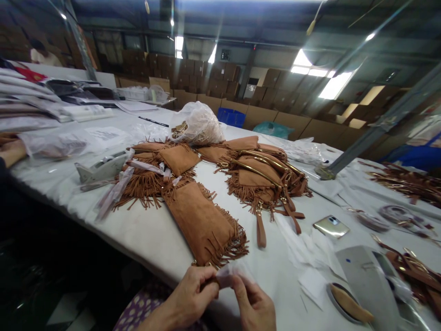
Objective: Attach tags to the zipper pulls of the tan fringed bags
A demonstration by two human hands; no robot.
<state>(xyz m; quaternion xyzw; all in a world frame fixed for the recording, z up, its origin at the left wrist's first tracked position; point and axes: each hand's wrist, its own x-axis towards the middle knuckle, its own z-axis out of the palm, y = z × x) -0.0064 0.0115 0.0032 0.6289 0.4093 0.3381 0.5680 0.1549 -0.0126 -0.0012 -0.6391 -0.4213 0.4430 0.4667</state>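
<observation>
A brown fringed suede bag (200, 220) lies at the table's near edge, its fringe toward the right. Just below its near corner, my left hand (193, 294) is closed, pinching what looks like the bag's brown strap end, mostly hidden by the fingers. A thin, whitish translucent wrapping sheet (237, 271) runs from there to my right hand (255, 305), whose thumb and fingers pinch it. Beyond, more fringed bags (181, 158) are piled, some with straps wrapped in similar film (115, 191). Another stack of bags (258, 172) has gold bars and hanging wrist straps.
Tape dispensers (103, 168) (375, 280) stand left and right. A phone (331, 226), white sheets (310, 253) and brown straps (409, 262) lie to the right. A plastic bag of gold hardware (198, 124) sits behind. A metal post (379, 124) rises at right. Another person's hand (12, 151) shows at left.
</observation>
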